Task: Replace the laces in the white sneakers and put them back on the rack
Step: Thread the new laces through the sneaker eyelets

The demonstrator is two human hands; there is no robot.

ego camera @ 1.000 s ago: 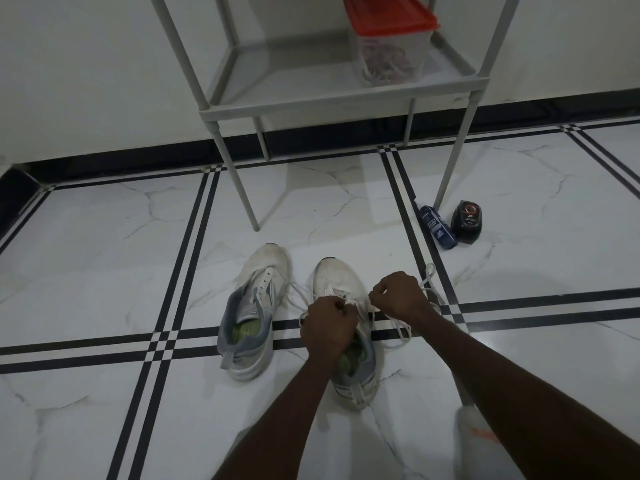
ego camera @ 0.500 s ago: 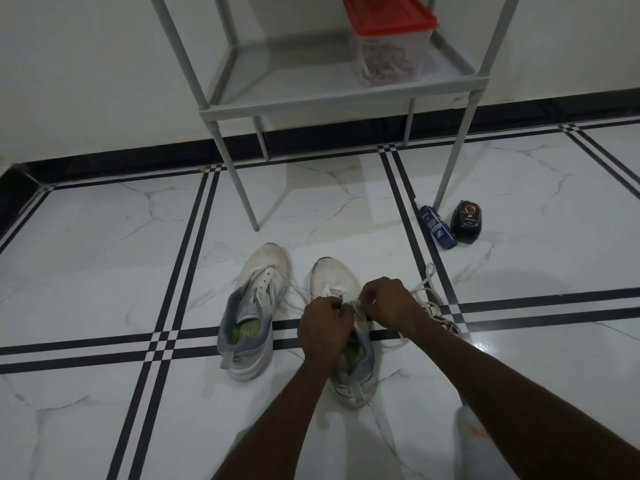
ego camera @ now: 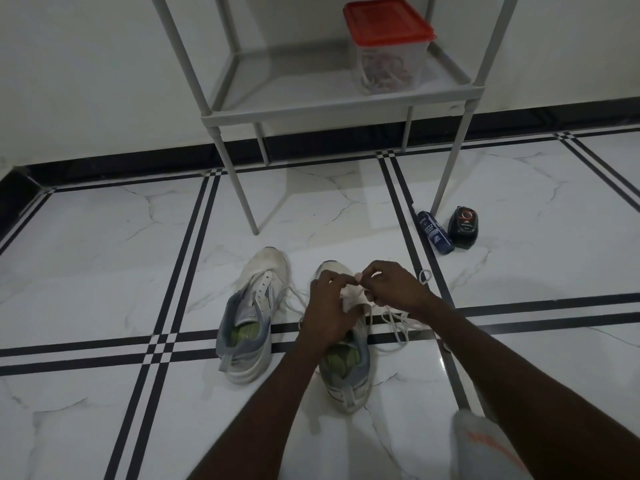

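Marble floor [ego camera: 104, 244], both hands [ego camera: 329, 306] [ego camera: 391, 289] pinching lace [ego camera: 398, 318] over right sneaker [ego camera: 346, 372]; bottle [ego camera: 434, 232] label unreadable.

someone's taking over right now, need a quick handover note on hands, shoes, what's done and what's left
Left hand: on the right sneaker, fingers curled at its lace.
Right hand: pinching the lace above the eyelets.
Left sneaker: on the floor, eyelets bare, a lace beside it.
Rack: holds only a red-lidded box.
Done: right sneaker's lacing under way.
Left: finish it, lace the other, put both on the rack.
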